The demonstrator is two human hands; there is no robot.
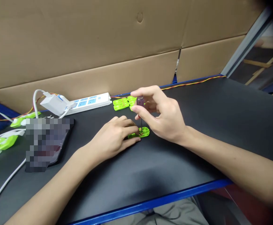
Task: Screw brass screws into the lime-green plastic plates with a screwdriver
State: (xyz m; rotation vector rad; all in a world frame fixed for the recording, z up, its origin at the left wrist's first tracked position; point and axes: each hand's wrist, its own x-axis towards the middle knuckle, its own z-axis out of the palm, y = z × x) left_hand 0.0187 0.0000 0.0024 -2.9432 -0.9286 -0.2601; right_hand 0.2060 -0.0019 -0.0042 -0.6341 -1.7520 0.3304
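Note:
A bright green plastic half-shell lies on the black tabletop with its inner side up and small copper-coloured parts inside. My left hand pins its left end, fingers closed on the shell and covering part of it. In my right hand is a screwdriver with a dark handle, gripped between thumb and fingers. It stands nearly upright, its shaft reaching down into the shell; the exact contact of the tip is too small to make out. Behind the hands sit several similar green shells, partly hidden by my right hand.
A white power strip with a plugged-in charger stands along the cardboard wall. Left are a dark, pixelated tablet-like device, white cables and green-white pieces. A blue edge borders the table's front.

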